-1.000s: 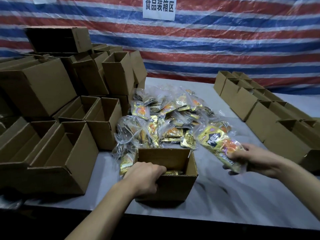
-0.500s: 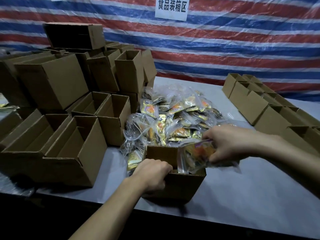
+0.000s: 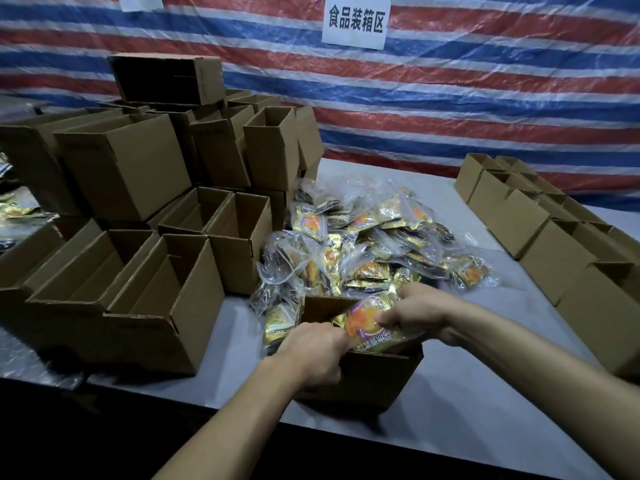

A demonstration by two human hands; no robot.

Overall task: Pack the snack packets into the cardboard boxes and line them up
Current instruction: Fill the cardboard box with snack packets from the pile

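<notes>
- Two hands meet at one open box (image 3: 367, 379) near the table's (image 3: 450, 393) front edge: the left hand (image 3: 313, 351) curls over the box's near-left rim and grips it.
- The right hand (image 3: 420, 311) pinches an orange-and-gold packet (image 3: 367, 327), which lies tilted in the box's mouth; what lies under it is hidden.
- Just behind the box, a pile (image 3: 363, 244) of clear-bagged packets covers the table's middle.
- On the left, stacked boxes (image 3: 166, 306) stand open, with bare cardboard showing inside the near ones.
- On the right, a row of boxes (image 3: 554, 254) runs away in line; their contents cannot be seen.
- Farthest back hangs a striped tarp (image 3: 450, 98) with a white sign (image 3: 356, 22).
</notes>
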